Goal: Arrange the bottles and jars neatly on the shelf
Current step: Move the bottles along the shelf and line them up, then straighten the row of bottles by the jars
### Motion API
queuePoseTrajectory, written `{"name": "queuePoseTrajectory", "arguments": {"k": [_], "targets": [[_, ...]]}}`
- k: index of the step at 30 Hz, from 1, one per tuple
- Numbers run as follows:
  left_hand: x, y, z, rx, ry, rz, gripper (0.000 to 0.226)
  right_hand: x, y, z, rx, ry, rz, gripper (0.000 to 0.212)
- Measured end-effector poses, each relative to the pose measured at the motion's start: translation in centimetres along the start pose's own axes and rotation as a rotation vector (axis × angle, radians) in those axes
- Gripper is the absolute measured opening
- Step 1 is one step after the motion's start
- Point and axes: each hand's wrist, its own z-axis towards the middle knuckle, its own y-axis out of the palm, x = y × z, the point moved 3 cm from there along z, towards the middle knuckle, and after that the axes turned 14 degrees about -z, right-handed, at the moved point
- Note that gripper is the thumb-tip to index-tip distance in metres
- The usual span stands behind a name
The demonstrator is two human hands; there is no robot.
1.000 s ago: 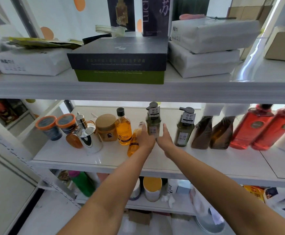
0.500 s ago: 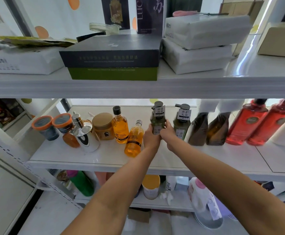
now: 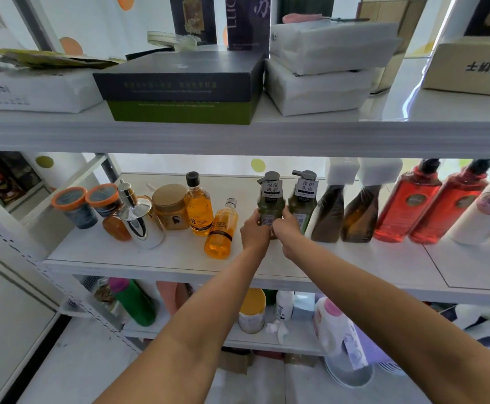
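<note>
Both left hand [image 3: 256, 230] and right hand [image 3: 288, 228] clasp the upright green pump bottle [image 3: 270, 203] low down, second green bottle [image 3: 304, 201] just beside, right.

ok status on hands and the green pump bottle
Left hand, right hand gripping green pump bottle. Twin bottle close on right. Tilted orange bottle left.

both hands, left [image 3: 254, 231] and right [image 3: 286, 228], seemingly grip one green pump bottle [image 3: 270, 199] on the shelf [image 3: 179, 258].
</note>
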Motion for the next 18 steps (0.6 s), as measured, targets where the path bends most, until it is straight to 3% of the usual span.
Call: {"name": "queuePoseTrajectory", "arguments": {"k": [2,5,7,9,12,16,18], "targets": [[-0.1,-0.5,-0.1,0.014,0.013,0.062,0.048,0.2,-0.1,-0.3,0.076,0.04,-0.021,0.058],[0.0,-2.2,-0.4,0.199,0.096,0.249,0.051,1.6,0.8,-1.6,0.153,0.199,-0.027,0.042],[-0.1,-4.0,-0.2,0.361,0.129,0.437,0.042,3.0,2.0,-1.7,0.128,0.253,-0.083,0.036],[-0.9,-6.1,0.2,0.444,0.007,0.571,0.042,3.7,3.6,-1.8,0.028,0.252,-0.154,0.033],[-2.3,-8.3,1.1,0.322,-0.223,0.571,0.058,3.4,6.0,-1.6,-0.121,0.234,-0.214,0.038],[-2.5,-9.7,2.7,0.173,-0.286,0.526,0.073,1.9,7.9,-0.8,-0.089,0.281,-0.09,0.015],[-2.6,-10.0,3.1,0.071,-0.302,0.487,0.077,1.8,8.3,0.2,-0.069,0.3,-0.029,0.034]]}}
